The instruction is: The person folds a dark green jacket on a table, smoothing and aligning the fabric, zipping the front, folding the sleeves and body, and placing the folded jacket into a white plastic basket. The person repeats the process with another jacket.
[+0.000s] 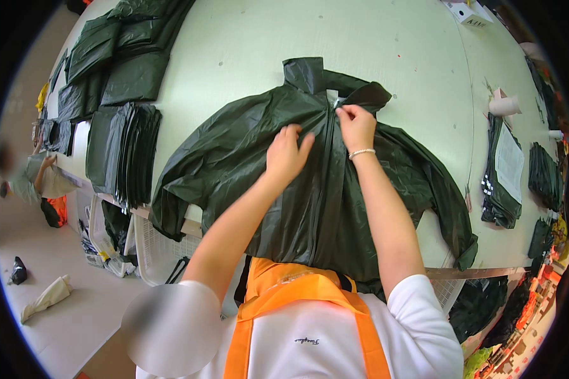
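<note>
A dark green glossy jacket (234, 151) lies spread front-up on the pale table (411, 57), collar away from me, sleeves out to both sides, its hem hanging over the near edge. My left hand (286, 153) rests flat on the left chest panel, fingers spread. My right hand (355, 123), a bracelet on its wrist, pinches the front closure just below the collar (305, 72).
Stacks of folded dark green garments (123, 151) line the table's left side, more at top left (117, 38). On the right lie dark bundles with white labels (504, 170) and a paper roll (504, 104). A white basket (155, 252) stands below the table edge. A person (35, 180) sits at far left.
</note>
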The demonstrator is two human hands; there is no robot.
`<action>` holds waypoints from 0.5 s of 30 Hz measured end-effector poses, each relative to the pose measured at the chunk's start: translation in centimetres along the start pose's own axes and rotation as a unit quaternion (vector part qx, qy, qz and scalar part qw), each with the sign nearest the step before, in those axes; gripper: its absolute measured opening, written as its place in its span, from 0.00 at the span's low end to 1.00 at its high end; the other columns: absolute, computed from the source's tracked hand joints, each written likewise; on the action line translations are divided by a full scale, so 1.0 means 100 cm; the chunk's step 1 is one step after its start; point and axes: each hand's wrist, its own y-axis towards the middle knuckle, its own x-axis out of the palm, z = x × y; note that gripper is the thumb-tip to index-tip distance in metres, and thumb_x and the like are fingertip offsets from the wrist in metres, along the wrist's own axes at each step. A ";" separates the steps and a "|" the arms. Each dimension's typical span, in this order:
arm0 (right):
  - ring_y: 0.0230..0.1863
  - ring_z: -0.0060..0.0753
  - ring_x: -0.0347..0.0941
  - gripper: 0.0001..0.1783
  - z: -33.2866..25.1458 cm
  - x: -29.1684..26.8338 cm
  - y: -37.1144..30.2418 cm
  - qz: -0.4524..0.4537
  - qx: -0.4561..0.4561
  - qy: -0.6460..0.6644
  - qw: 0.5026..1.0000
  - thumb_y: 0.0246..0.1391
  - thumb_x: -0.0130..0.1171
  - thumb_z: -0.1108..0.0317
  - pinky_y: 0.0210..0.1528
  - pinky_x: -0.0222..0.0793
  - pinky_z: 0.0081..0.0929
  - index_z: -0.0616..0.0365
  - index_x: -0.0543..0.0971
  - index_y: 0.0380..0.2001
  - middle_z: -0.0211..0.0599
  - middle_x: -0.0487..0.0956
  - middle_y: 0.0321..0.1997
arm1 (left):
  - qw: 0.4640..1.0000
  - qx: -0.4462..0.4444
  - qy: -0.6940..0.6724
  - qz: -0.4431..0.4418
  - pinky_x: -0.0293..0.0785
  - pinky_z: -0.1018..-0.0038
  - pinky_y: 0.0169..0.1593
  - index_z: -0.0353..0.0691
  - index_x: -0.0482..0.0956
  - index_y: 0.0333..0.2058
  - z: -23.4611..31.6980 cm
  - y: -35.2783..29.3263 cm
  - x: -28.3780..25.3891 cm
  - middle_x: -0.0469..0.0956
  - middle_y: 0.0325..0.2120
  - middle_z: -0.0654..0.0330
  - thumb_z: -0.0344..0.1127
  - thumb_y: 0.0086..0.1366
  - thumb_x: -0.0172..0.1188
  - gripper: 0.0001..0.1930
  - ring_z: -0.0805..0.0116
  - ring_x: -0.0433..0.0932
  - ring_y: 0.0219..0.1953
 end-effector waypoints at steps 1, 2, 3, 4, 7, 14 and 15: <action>0.27 0.46 0.76 0.08 -0.005 0.006 -0.002 -0.004 -0.011 -0.010 1.000 0.44 0.63 0.69 0.33 0.71 0.34 0.63 0.80 0.25 0.46 0.79 0.25 | 0.999 -0.035 0.036 -0.009 0.73 0.61 0.38 0.34 0.74 0.38 -0.007 0.032 0.014 0.79 0.29 0.51 0.53 0.60 0.56 0.24 0.50 0.77 0.34; 0.28 0.47 0.76 0.07 -0.008 0.011 -0.003 -0.007 -0.019 -0.021 1.000 0.45 0.63 0.69 0.34 0.71 0.35 0.63 0.80 0.25 0.47 0.79 0.26 | 0.990 -0.106 0.083 -0.053 0.74 0.62 0.37 0.34 0.78 0.32 0.002 0.060 0.017 0.80 0.28 0.49 0.56 0.58 0.56 0.25 0.50 0.79 0.35; 0.30 0.49 0.75 0.06 -0.002 0.020 -0.002 -0.008 -0.025 -0.033 0.999 0.45 0.62 0.70 0.35 0.71 0.36 0.62 0.80 0.25 0.47 0.79 0.26 | 0.981 -0.128 0.115 -0.087 0.74 0.62 0.37 0.34 0.79 0.29 0.010 0.082 0.020 0.80 0.29 0.47 0.57 0.58 0.57 0.25 0.51 0.79 0.36; 0.30 0.49 0.75 0.06 0.003 0.025 -0.003 -0.001 -0.006 -0.040 0.999 0.46 0.61 0.70 0.35 0.71 0.36 0.62 0.81 0.26 0.46 0.78 0.27 | 0.970 -0.149 0.146 -0.125 0.75 0.62 0.37 0.34 0.79 0.26 0.016 0.097 0.025 0.80 0.30 0.46 0.57 0.57 0.58 0.26 0.51 0.79 0.37; 0.27 0.46 0.75 0.05 0.024 0.039 -0.002 0.011 -0.002 -0.022 1.000 0.45 0.60 0.73 0.32 0.71 0.34 0.62 0.81 0.28 0.45 0.78 0.27 | 0.968 -0.082 0.167 -0.170 0.76 0.64 0.34 0.33 0.79 0.23 0.011 0.121 0.037 0.80 0.27 0.46 0.53 0.58 0.58 0.24 0.54 0.80 0.30; 0.23 0.37 0.76 0.05 0.023 0.036 0.002 -0.043 0.043 0.052 0.997 0.44 0.61 0.76 0.28 0.70 0.26 0.66 0.80 0.28 0.43 0.78 0.26 | 0.881 -0.182 -0.279 -0.336 0.71 0.80 0.22 0.34 0.73 0.24 -0.016 0.136 0.042 0.76 0.17 0.58 0.38 0.65 0.53 0.14 0.73 0.75 0.17; 0.22 0.32 0.76 0.05 0.018 0.035 0.002 -0.051 0.070 0.071 0.994 0.46 0.60 0.77 0.27 0.69 0.23 0.67 0.79 0.28 0.43 0.79 0.26 | 0.877 -0.178 -0.296 -0.333 0.70 0.81 0.21 0.34 0.73 0.24 -0.019 0.134 0.043 0.75 0.17 0.59 0.38 0.66 0.53 0.14 0.74 0.75 0.16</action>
